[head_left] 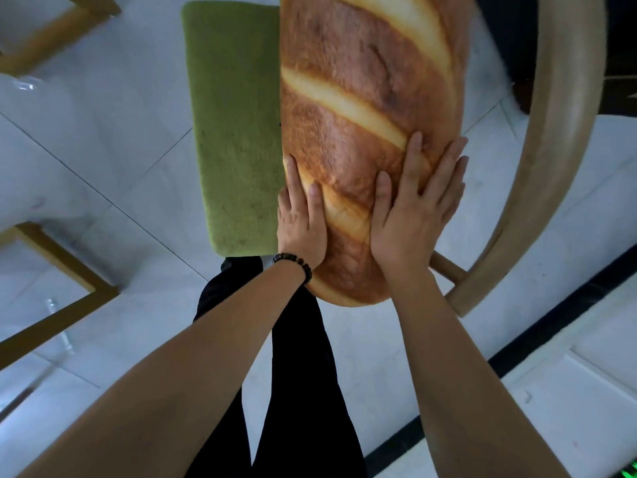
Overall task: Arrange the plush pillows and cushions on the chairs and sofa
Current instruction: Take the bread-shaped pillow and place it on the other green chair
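The left hand [301, 224] and right hand [410, 208] press straight, slightly spread fingers flat on the long brown loaf-printed plush pillow [358, 81], which sits beside the green fuzzy seat cushion [234, 125] (apparently overlapping its edge). Nothing curls round it, so it may slide off.

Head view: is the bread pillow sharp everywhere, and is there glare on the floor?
In the head view, the bread pillow is sharp near the left hand and right hand, but its upper right edge is smeared; the white tiled floor shows soft glare, without hard shadows.
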